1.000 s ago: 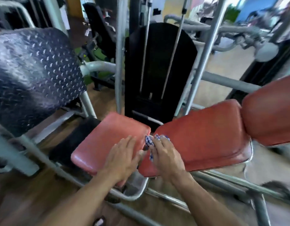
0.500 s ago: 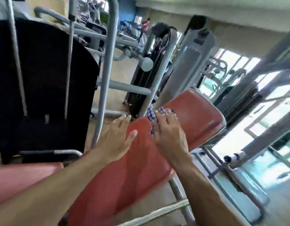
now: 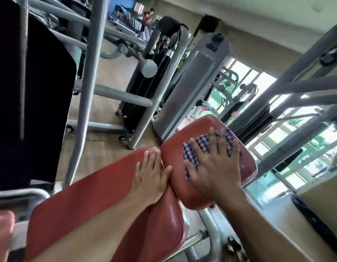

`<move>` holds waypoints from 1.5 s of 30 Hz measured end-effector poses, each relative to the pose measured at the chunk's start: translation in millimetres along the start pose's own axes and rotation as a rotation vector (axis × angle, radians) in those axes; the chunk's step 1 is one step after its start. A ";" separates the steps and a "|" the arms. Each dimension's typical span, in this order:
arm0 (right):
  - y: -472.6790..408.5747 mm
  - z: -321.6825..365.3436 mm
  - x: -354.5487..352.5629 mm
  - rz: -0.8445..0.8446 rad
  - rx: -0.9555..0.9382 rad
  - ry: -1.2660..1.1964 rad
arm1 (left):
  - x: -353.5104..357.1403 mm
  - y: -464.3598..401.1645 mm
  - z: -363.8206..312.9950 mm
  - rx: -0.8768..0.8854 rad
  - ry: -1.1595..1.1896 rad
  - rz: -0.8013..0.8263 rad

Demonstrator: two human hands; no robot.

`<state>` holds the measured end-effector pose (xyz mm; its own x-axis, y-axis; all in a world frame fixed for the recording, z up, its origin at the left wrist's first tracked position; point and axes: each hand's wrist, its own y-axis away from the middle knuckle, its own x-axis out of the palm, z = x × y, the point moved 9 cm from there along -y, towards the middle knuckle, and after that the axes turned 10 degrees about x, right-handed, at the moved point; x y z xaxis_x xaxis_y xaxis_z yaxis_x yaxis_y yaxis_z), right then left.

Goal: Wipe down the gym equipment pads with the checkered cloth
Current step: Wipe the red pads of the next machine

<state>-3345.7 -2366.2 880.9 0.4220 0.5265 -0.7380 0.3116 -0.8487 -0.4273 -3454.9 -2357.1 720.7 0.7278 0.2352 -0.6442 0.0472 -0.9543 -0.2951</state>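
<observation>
While the left hand [image 3: 151, 174] is laid flat on the lower red pad [image 3: 99, 214], its straight fingers [image 3: 145, 157] reaching that pad's far edge and its thumb resting in the seam, the checkered cloth [image 3: 201, 146] is pressed onto the upper red pad [image 3: 245, 167] by the right hand [image 3: 215, 167]. The right fingers [image 3: 222, 140] are spread straight over the cloth; nothing is pinched or curled around. Blue-and-white checks are seen between and beyond these fingers, toward the pad's far rounded end. The upper pad's long axis is seen running away from the person, up and to the right. Bare red vinyl remains ahead of the fingertips and along the right edge, so a forward stroke along that axis appears to be called for. Grey machine frames [image 3: 88, 72] are seen behind.
</observation>
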 end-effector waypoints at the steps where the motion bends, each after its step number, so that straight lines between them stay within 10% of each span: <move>1: -10.0 2.6 0.9 0.005 -0.004 0.010 | 3.1 -0.6 4.0 0.007 0.004 -0.039; 11: -43.7 48.1 14.3 0.081 -0.147 0.087 | 2.1 4.1 12.6 0.027 0.075 -0.188; 16: -91.0 30.1 6.8 0.114 0.131 0.053 | 1.4 1.7 14.8 0.023 0.059 -0.180; 25: 18.9 45.9 14.3 0.092 -0.222 0.013 | 0.6 4.4 15.3 0.034 0.120 -0.183; 32: -79.3 -25.2 -2.3 0.166 0.128 -0.002 | 4.3 2.3 17.9 0.028 0.093 -0.174; 39: -50.5 30.9 10.1 0.118 -0.170 0.103 | 1.8 3.0 16.8 0.029 0.099 -0.196; 45: -73.3 29.7 2.2 0.135 0.000 0.006 | 3.0 2.7 19.2 0.023 0.097 -0.201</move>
<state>-3392.9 -2304.3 895.2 0.4647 0.4080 -0.7858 0.2518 -0.9118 -0.3245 -3465.7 -2355.4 704.4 0.7675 0.4006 -0.5005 0.1829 -0.8851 -0.4279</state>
